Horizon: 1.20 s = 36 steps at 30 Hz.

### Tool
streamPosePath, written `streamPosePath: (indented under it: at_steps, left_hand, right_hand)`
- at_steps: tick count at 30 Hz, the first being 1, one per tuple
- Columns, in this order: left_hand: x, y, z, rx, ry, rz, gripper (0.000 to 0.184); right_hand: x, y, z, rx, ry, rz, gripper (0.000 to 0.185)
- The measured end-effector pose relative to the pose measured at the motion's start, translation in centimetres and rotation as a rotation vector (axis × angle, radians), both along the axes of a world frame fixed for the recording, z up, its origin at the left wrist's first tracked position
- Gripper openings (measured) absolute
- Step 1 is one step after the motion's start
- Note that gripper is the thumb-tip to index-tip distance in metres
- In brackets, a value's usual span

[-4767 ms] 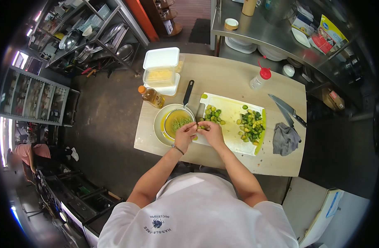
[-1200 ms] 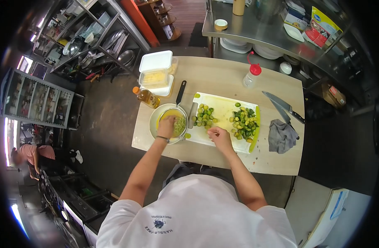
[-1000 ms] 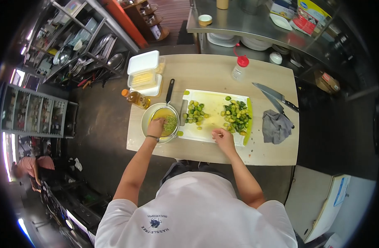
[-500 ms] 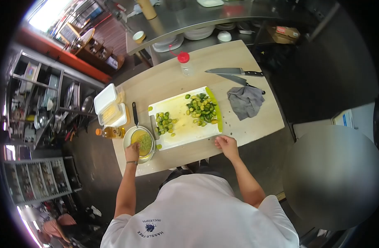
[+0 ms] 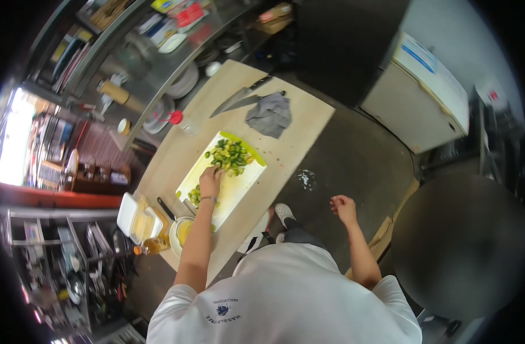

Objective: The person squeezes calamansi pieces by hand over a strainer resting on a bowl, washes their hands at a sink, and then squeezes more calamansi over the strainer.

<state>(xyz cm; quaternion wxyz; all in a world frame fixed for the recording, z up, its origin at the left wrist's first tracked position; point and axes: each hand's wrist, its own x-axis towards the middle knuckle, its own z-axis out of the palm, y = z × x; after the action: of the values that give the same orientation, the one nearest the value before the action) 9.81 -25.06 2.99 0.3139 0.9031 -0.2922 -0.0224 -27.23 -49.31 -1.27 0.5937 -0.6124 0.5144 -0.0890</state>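
Note:
Over the white cutting board reaches my left hand, its fingers stretched out at the near edge of a pile of cut green citrus pieces. Whether a piece lies under the fingertips is hidden. A smaller group of citrus pieces lies on the board beside my left wrist, partly covered by it. Below my forearm stands a bowl with yellow liquid; my arm hides part of it. Off the table, above the floor, my right hand hangs with loosely bent fingers and nothing visible in it.
Two knives and a grey cloth lie at the far end. A red-capped bottle stands by the far edge. Left of the bowl are an opened plastic container and an orange-capped bottle. A steel counter stands behind.
My left hand has moved from the strainer over the bowl to the citrus pile on the board. My right hand has left the table edge. The whole view has turned.

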Motion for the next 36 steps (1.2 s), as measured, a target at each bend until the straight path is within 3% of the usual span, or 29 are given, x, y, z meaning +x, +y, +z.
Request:
streamPosePath:
  at_steps: [2, 4, 6, 7, 8, 9, 10, 11, 12, 14, 15, 16, 18, 21, 24, 27, 30, 32, 36]
  left_hand:
    - [0.0, -1.3, -0.6, 0.054, 0.071, -0.104, 0.025]
    - [0.0, -1.8, -1.1, 0.043, -0.155, -0.076, 0.028]
    - [-0.4, -1.0, -1.6, -0.083, -0.129, 0.037, 0.028]
    - [-1.6, -0.3, -1.2, -0.209, 0.054, 0.074, 0.028]
    - [-0.8, 1.3, -4.6, -0.309, 0.075, 0.010, 0.025]
    - [-4.7, 0.9, -2.2, -0.153, -0.005, 0.055, 0.023]
    - [-8.1, 0.8, -1.3, -0.180, -0.042, -0.025, 0.023]
    - [-9.6, 1.6, -3.4, -0.154, -0.029, -0.112, 0.021]
    - [-11.6, 1.3, -4.3, -0.170, 0.091, -0.222, 0.021]
    - [-16.7, -0.6, -4.6, -0.030, 0.069, -0.430, 0.020]
    - [-17.9, -1.9, -9.0, -0.151, 0.296, -0.492, 0.019]
    - [-22.0, -3.1, -6.3, -0.020, 0.163, -0.624, 0.018]
    - [-26.1, -6.1, -6.7, 0.096, 0.265, -0.857, 0.017]
    - [-33.3, -11.6, -4.6, 0.075, 0.282, -1.116, 0.016]
    - [-42.0, -15.8, -1.7, 0.036, 0.281, -1.226, 0.017]
    - [-52.1, -18.1, 1.0, -0.006, 0.681, -1.220, 0.015]
    - [-63.5, -18.2, 3.5, 0.039, 0.769, -1.347, 0.014]
    - [-70.7, -18.7, 3.5, 0.038, 0.774, -1.403, 0.015]
    - [-85.3, -18.4, 4.4, 0.056, 1.017, -1.452, 0.017]
  right_hand:
    - [-4.1, 2.2, 1.1, -0.026, 0.028, -0.101, 0.018]
    - [-9.0, 4.6, 1.2, -0.038, 0.046, -0.184, 0.016]
    - [-13.7, 8.0, 0.4, -0.005, 0.056, -0.300, 0.015]
    - [-16.7, 9.9, -0.4, 0.031, 0.059, -0.373, 0.015]
    - [-19.8, 11.9, -2.7, 0.056, 0.016, -0.438, 0.014]
    - [-21.7, 14.1, -1.5, 0.018, 0.114, -0.477, 0.017]
    - [-25.2, 16.4, -4.9, 0.021, 0.103, -0.551, 0.016]
    - [-27.5, 18.3, -5.8, -0.019, 0.188, -0.608, 0.014]
    - [-29.3, 20.0, -4.5, 0.025, 0.176, -0.714, 0.015]
    - [-32.3, 22.5, -1.9, 0.060, 0.124, -0.933, 0.015]
    - [-34.1, 23.5, -0.9, 0.052, 0.094, -1.040, 0.015]
    - [-36.1, 24.3, -0.5, -0.034, 0.118, -1.111, 0.015]
    - [-40.0, 26.1, 1.6, -0.208, 0.198, -1.260, 0.014]
    - [-46.2, 28.4, 7.1, -0.501, 0.175, -1.499, 0.012]
    - [-54.3, 32.0, 10.7, -0.573, 0.042, -1.725, 0.016]
    - [-62.4, 33.8, 13.2, -0.598, 0.009, -1.872, 0.015]
    - [-73.9, 34.1, 13.8, -0.683, 0.105, -1.873, 0.020]
    - [-83.1, 33.1, 13.4, -0.626, 0.423, -1.890, 0.028]
    - [-101.4, 29.7, 10.0, -0.681, 0.682, -1.811, 0.037]
